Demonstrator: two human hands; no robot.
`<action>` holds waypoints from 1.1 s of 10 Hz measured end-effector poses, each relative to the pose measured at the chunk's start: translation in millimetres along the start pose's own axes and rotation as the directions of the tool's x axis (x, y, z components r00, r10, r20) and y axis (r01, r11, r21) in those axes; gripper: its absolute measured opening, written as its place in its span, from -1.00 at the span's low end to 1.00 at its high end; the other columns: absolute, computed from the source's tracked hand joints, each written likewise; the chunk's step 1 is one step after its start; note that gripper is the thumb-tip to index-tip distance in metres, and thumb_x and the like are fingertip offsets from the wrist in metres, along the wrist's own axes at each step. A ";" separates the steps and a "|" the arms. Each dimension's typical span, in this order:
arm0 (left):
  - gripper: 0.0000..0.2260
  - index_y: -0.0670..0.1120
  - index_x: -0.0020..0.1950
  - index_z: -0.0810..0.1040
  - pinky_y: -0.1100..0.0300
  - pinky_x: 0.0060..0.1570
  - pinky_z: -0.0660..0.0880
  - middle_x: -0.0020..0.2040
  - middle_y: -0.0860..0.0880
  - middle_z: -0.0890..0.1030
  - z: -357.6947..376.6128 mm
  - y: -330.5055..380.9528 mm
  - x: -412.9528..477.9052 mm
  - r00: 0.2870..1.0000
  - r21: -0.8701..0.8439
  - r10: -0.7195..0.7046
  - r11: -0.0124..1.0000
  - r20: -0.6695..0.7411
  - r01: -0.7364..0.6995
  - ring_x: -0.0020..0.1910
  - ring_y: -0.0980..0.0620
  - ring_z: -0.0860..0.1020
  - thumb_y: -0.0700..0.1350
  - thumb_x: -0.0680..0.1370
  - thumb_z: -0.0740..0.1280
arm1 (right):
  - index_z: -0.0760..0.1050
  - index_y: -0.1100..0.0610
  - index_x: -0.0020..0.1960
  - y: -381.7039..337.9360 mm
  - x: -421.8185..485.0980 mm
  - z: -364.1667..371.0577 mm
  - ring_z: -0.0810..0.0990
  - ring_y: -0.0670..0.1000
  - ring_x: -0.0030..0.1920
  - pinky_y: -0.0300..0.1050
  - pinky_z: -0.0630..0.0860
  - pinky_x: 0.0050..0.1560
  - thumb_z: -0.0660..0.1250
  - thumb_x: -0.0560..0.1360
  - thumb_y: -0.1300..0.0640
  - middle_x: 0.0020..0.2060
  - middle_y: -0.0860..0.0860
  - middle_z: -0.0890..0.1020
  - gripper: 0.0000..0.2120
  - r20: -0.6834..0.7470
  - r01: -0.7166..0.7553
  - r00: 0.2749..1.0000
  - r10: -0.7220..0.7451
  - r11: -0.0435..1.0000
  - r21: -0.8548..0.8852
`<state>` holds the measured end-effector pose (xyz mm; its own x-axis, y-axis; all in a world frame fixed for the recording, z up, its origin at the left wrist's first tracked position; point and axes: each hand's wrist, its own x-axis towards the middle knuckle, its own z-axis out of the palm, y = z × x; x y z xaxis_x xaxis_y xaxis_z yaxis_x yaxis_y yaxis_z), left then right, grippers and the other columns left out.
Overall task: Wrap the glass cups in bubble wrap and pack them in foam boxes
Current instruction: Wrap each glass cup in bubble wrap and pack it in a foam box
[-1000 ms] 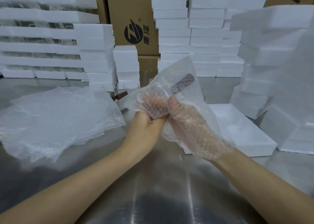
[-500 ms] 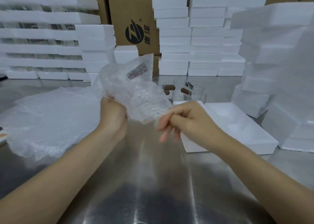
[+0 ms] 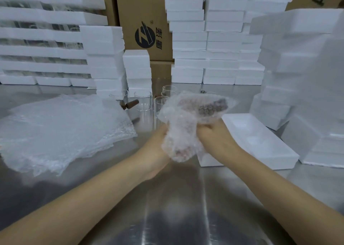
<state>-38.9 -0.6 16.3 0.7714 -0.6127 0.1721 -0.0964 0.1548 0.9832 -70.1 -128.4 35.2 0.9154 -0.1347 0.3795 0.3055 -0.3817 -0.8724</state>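
A glass cup with a brown handle is bundled in bubble wrap (image 3: 188, 118) and held above the steel table in front of me. My left hand (image 3: 156, 144) grips the bundle's lower left side. On the lower right side my right hand (image 3: 214, 135) grips the wrap. The brown handle (image 3: 214, 106) shows through the wrap at the upper right. Behind the bundle stand several bare glass cups (image 3: 143, 100), some with brown handles. An open foam box (image 3: 258, 138) lies on the table just right of my hands.
A pile of bubble wrap sheets (image 3: 61, 127) lies at the left. Stacks of white foam boxes (image 3: 219, 40) line the back, with more foam stacks (image 3: 305, 81) at the right and cardboard cartons (image 3: 145, 21) behind. The steel table (image 3: 176, 207) stretches toward me.
The bundle has swung from my upper left back to the centre right, handle now pointing right. My right hand, pinching only a corner before, now grips the wrap.
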 end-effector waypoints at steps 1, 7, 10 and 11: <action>-0.91 -0.13 -0.08 0.50 0.32 -0.35 0.48 -0.28 0.05 0.64 4.5 -3.4 6.6 0.999 0.161 -0.041 0.986 0.006 0.039 -0.35 0.16 0.58 -0.30 0.56 0.28 | 0.35 0.04 -0.41 3.4 8.4 -6.3 0.44 -0.25 -0.48 -0.32 0.38 -0.34 0.26 0.44 0.24 -0.52 -0.14 0.45 -0.72 -0.148 0.008 0.989 0.010 0.992 0.124; -0.45 -0.01 0.53 0.16 0.38 0.32 0.20 0.43 0.10 0.32 -18.3 5.9 10.1 0.925 0.764 0.360 0.560 0.125 -0.321 0.37 0.23 0.28 0.07 0.56 0.18 | 0.36 0.01 -0.19 6.7 7.0 -5.2 0.49 -0.36 -0.42 -0.53 0.36 -0.39 0.18 0.58 0.34 -0.37 -0.19 0.49 -0.72 -0.090 0.044 0.995 -0.047 0.998 -0.036; -0.62 -0.19 0.26 0.42 0.38 0.00 0.49 0.01 0.07 0.55 -42.1 2.0 20.5 0.898 0.547 0.299 0.833 -0.324 -0.079 0.01 0.06 0.54 -0.48 0.53 0.10 | 0.16 -0.23 0.47 7.5 -4.0 16.9 0.46 -0.33 0.14 -0.43 0.40 0.05 0.25 0.49 -0.20 0.21 -0.29 0.47 -0.42 0.182 0.322 0.943 -0.278 0.899 -0.297; -0.60 -0.25 0.35 0.40 0.37 -0.03 0.49 0.10 -0.06 0.58 -40.1 -5.6 23.7 0.907 0.525 0.236 0.851 -0.348 -0.020 0.13 -0.07 0.55 -0.47 0.53 0.17 | 0.10 -0.24 0.48 11.1 -6.8 21.2 0.39 -0.16 0.29 -0.23 0.42 0.17 0.17 0.54 -0.25 0.37 -0.16 0.36 -0.45 0.198 0.366 0.931 -0.308 0.808 -0.462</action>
<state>5.1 15.1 12.4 0.8961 -0.2494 0.3672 -0.4277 -0.2635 0.8647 -67.5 -112.3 16.4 0.8097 0.1732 0.5608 0.4605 -0.7798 -0.4240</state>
